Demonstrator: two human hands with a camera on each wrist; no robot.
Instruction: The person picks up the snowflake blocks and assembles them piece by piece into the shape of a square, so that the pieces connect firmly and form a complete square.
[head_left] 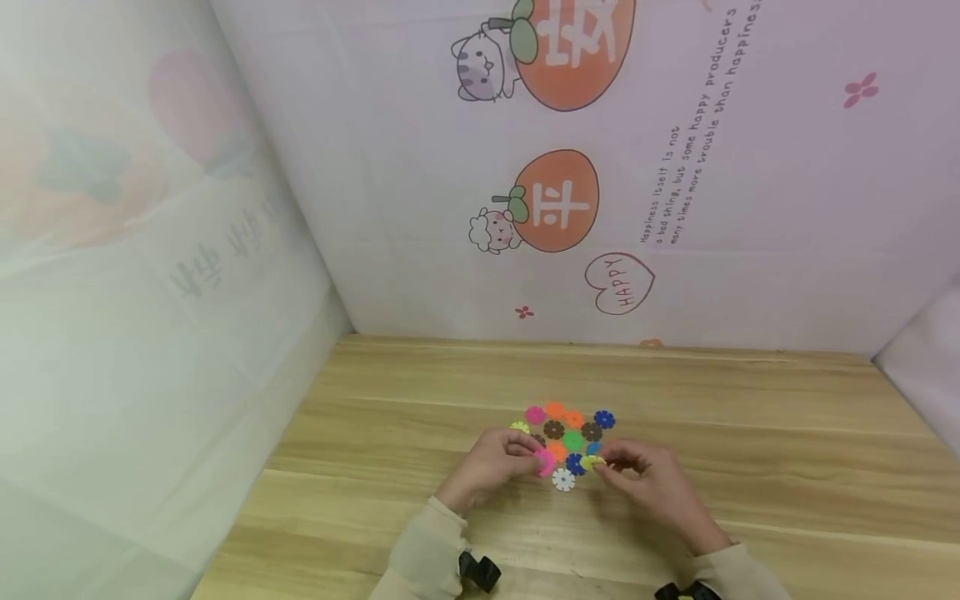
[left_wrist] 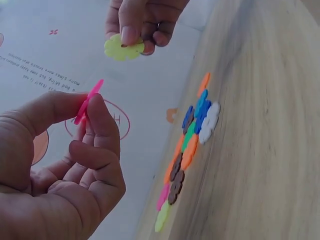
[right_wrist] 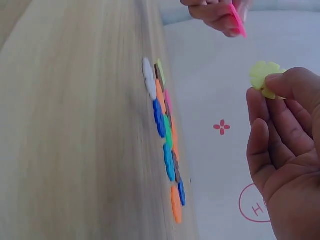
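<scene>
My left hand (head_left: 491,464) pinches a pink notched disc (left_wrist: 89,102) between thumb and forefinger, held on edge in the left wrist view. A yellow notched disc (right_wrist: 265,77) is pinched in my right hand (head_left: 656,483), its flat face showing in the right wrist view. Both discs are raised above the table and apart from each other. Under and behind the hands lie several flat flower-like discs, among them a white one (head_left: 563,479), a green one (head_left: 573,441), a brown one (head_left: 553,429) and a dark blue one (head_left: 604,419). The hands partly cover this group in the head view.
The discs lie on a wood-grain table (head_left: 360,467). A white printed cloth (head_left: 420,208) stands along the table's back edge, and another pale cloth (head_left: 247,333) hangs at the left. Black straps (head_left: 480,572) sit on both wrists.
</scene>
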